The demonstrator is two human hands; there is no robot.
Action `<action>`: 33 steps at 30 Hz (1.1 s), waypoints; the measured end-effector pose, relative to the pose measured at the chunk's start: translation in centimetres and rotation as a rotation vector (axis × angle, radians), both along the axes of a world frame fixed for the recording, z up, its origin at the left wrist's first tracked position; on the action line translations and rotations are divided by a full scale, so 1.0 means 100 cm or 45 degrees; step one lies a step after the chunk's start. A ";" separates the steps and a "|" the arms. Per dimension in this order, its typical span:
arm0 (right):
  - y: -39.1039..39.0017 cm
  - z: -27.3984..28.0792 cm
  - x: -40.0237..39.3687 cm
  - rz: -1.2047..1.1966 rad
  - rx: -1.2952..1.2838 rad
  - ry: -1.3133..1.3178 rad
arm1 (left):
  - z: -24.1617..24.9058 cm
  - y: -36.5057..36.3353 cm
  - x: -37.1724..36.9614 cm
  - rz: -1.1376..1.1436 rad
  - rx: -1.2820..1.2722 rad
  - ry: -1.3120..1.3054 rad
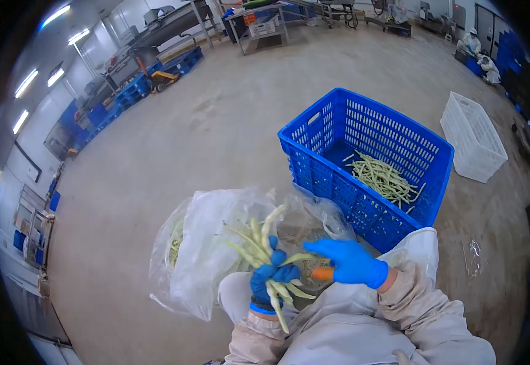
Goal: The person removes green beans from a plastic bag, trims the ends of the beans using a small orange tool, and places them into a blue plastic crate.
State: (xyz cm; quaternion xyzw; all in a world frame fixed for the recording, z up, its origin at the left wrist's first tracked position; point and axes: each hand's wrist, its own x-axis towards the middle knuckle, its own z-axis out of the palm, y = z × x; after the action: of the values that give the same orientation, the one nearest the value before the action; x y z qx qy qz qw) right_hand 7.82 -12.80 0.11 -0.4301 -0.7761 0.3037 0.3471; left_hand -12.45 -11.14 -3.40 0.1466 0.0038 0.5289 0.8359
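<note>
A loose bunch of pale green beans is gripped in my left hand, its ends sticking out above and below the blue-gloved fingers. My right hand, also in a blue glove, is just to the right, index finger stretched toward the bunch. Its other fingers are curled around an orange-handled tool; the rest of this tool is hidden. Under and beside my left hand lies a whitish plastic bag with more beans inside. A clear plastic bag with small scraps lies between my knees and the crate.
The blue slotted crate in front holds a pile of green beans. Behind it to the right stands a white crate. A crumpled clear wrapper lies on the floor at right. Workers in white sit far right.
</note>
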 end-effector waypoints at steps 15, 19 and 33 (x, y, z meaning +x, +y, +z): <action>0.043 0.031 0.063 -0.299 -0.199 0.271 | -0.020 -0.007 0.013 -0.379 -0.128 -0.189; 0.056 0.002 0.041 -0.082 -0.376 0.410 | -0.012 -0.013 0.021 -0.310 -0.101 0.060; 0.039 -0.003 0.035 -0.273 -0.084 0.241 | -0.034 -0.004 0.030 0.241 -0.103 1.137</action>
State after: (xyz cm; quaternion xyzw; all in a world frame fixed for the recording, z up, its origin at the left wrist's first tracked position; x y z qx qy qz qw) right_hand 11.36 -8.86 -0.21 -0.4913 -0.6791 0.3294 0.4348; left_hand -9.41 -11.58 -6.80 0.3266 0.3979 0.4873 0.7054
